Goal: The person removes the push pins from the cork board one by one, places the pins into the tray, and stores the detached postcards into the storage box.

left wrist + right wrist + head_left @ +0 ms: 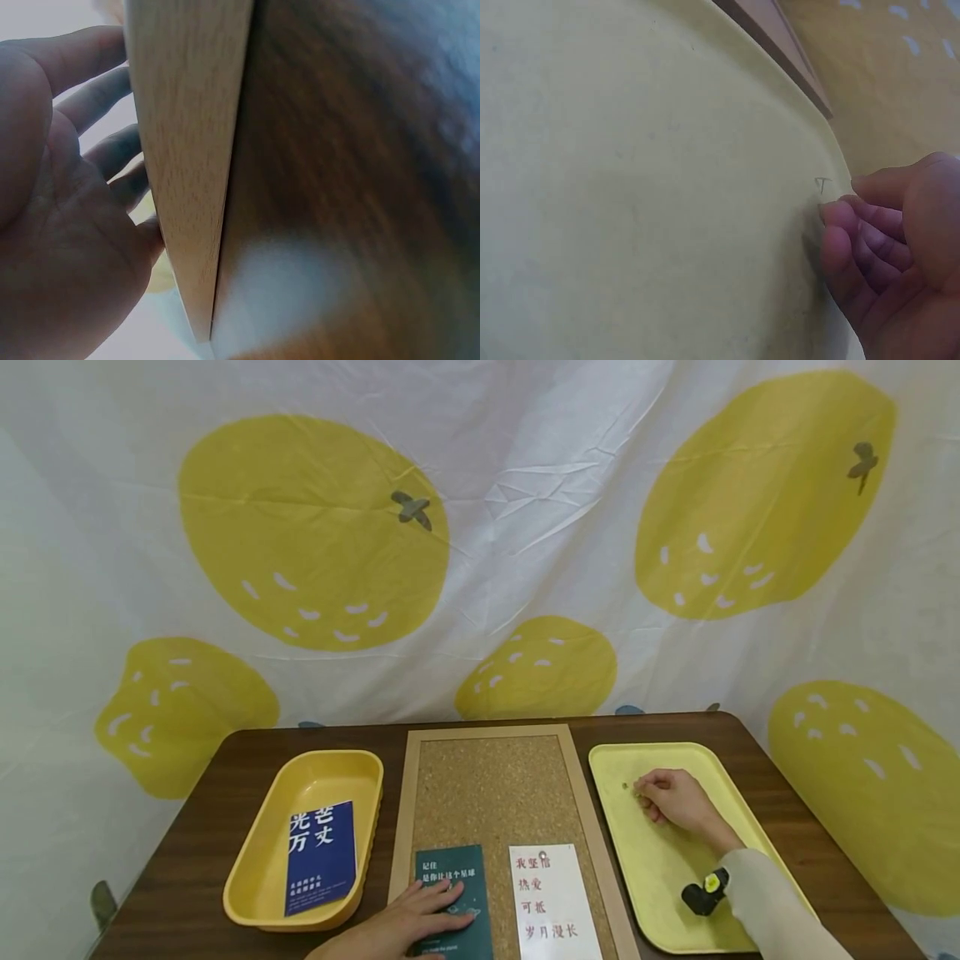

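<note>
Now, your right hand sets its fingertips close together over the yellow tray; whether they pinch anything, I can't tell. Only its wrist view resolves the T-shaped pin beside them. Your left hand spreads on the green card, seen only from the head.

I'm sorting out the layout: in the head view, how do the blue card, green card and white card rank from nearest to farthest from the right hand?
From the right hand:
1. White card: right side of the corkboard.
2. Green card: left side of the corkboard, under the left hand.
3. Blue card: farther left, in the yellow basin.
</note>
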### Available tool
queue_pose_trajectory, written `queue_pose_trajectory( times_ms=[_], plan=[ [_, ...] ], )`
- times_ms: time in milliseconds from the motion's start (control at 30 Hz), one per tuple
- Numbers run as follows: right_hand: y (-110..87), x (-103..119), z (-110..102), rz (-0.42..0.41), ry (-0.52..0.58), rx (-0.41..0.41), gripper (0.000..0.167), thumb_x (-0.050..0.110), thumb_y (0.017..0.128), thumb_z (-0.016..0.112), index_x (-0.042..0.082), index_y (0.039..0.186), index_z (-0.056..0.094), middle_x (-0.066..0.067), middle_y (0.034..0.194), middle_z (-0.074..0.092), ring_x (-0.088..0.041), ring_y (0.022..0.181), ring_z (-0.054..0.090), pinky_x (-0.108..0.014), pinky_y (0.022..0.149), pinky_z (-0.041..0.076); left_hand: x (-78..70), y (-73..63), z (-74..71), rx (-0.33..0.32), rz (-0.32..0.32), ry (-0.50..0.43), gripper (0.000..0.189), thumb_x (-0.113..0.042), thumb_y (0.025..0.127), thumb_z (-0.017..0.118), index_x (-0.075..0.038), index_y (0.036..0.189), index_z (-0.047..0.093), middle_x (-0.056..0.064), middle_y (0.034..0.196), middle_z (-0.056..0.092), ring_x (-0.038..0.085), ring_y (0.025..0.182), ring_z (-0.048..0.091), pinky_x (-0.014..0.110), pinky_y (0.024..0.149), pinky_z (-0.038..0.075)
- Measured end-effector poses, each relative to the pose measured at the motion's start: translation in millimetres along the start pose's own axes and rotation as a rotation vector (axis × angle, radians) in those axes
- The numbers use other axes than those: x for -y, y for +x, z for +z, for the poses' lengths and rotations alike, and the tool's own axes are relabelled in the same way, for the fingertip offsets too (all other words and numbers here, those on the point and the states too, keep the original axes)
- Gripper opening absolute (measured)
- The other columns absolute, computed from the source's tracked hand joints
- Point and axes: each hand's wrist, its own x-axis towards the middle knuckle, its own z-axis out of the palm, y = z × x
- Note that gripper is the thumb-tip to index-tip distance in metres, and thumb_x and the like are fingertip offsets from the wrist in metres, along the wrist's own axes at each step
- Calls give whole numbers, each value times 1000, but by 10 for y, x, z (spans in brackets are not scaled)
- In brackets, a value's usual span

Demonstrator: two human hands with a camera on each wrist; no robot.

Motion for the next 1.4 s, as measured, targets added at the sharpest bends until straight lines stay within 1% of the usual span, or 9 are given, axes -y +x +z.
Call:
queue_pose_trajectory(
  times_ms=[100, 267, 433, 533, 633, 767, 967, 1200, 1400],
  plan=[
    [3, 20, 6, 1, -3, -9, 21, 12, 101, 56, -6, 101, 68, -7, 67, 62, -15, 53, 57, -29, 48, 52, -6, -3, -2, 2, -3, 4, 51, -46, 101, 52, -32, 150, 44, 2, 163, 27, 28, 151, 21, 57, 119, 20],
    [-2, 115, 24, -34, -20, -2, 20, 11, 100, 57, -5, 101, 68, -9, 62, 59, -17, 48, 53, -29, 44, 47, -3, -3, -7, 6, -15, 1, 51, -45, 101, 52, -33, 150, 44, 2, 163, 27, 28, 151, 20, 59, 118, 21],
    [-8, 275, 73, -69, -18, 15, 20, 14, 99, 60, -4, 99, 69, -11, 67, 62, -14, 48, 51, -26, 43, 44, -6, 3, -5, 2, -11, 7, 51, -45, 101, 51, -33, 150, 44, 2, 163, 27, 28, 151, 20, 59, 118, 21],
    [-15, 377, 105, -88, 3, 47, 22, 16, 99, 61, -4, 100, 69, -12, 70, 63, -12, 48, 51, -26, 43, 44, 0, 5, 3, -2, -7, 15, 51, -46, 101, 51, -33, 150, 44, 2, 163, 27, 27, 151, 21, 57, 118, 20],
    [-17, 458, 135, -95, 23, 73, 22, 16, 99, 60, -4, 100, 68, -13, 72, 63, -11, 48, 50, -25, 43, 44, 26, 9, 18, -3, -10, 9, 50, -47, 101, 50, -35, 150, 43, 0, 163, 27, 26, 151, 20, 56, 119, 19],
    [-5, 518, 167, -111, 20, 92, 21, 15, 99, 61, -4, 100, 69, -16, 74, 63, -11, 48, 51, -25, 43, 44, 32, 4, 19, -2, -2, 18, 50, -46, 102, 50, -35, 150, 42, 0, 163, 27, 26, 151, 20, 55, 120, 18],
    [18, 576, 211, -132, 17, 115, 19, 12, 99, 59, -4, 100, 69, -17, 75, 63, -11, 49, 50, -25, 43, 44, -1, -23, 16, -19, 23, 49, 51, -44, 102, 50, -30, 151, 43, 5, 162, 29, 28, 151, 22, 52, 121, 18],
    [34, 656, 315, -150, 28, 139, 18, 14, 98, 61, -1, 101, 70, -16, 74, 63, -13, 50, 51, -25, 44, 43, 0, -26, 21, -25, 17, 43, 52, -43, 101, 52, -30, 151, 43, 5, 162, 29, 28, 151, 22, 52, 121, 17],
    [31, 746, 427, -201, 26, 148, 17, 13, 96, 63, -2, 99, 70, -15, 71, 63, -13, 51, 52, -25, 44, 45, 9, -28, 31, -25, 20, 46, 52, -45, 102, 50, -31, 151, 41, 4, 163, 28, 27, 151, 21, 52, 121, 16]
  ],
)
